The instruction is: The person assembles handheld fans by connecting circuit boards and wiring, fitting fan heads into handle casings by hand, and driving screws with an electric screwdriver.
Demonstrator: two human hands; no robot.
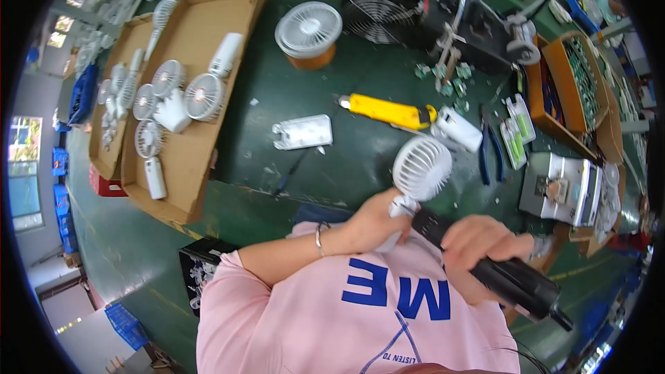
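My left hand (374, 221) is closed round the handle of a small white handheld fan (422, 168), its round grille up. In my right hand (476, 241) is a black electric screwdriver (516, 282), its front end close to the fan's neck; I cannot tell whether the bit touches. Beyond the fan, a yellow utility knife (390, 110) lies beside a white fan handle casing (458, 129). Dark blue pliers (492, 149) rest to its right, by white-green handle parts (516, 131). An opened white casing half (303, 132) lies further left, above a thin dark tool (289, 173).
Cardboard trays (239, 10) of finished-looking white fans stand at left. At the back are a stack of round fan covers (309, 28), a black cooling fan (377, 17) and a machine (471, 34) with small green boards. A box of circuit boards (580, 83) and a grey fixture (560, 188) sit right.
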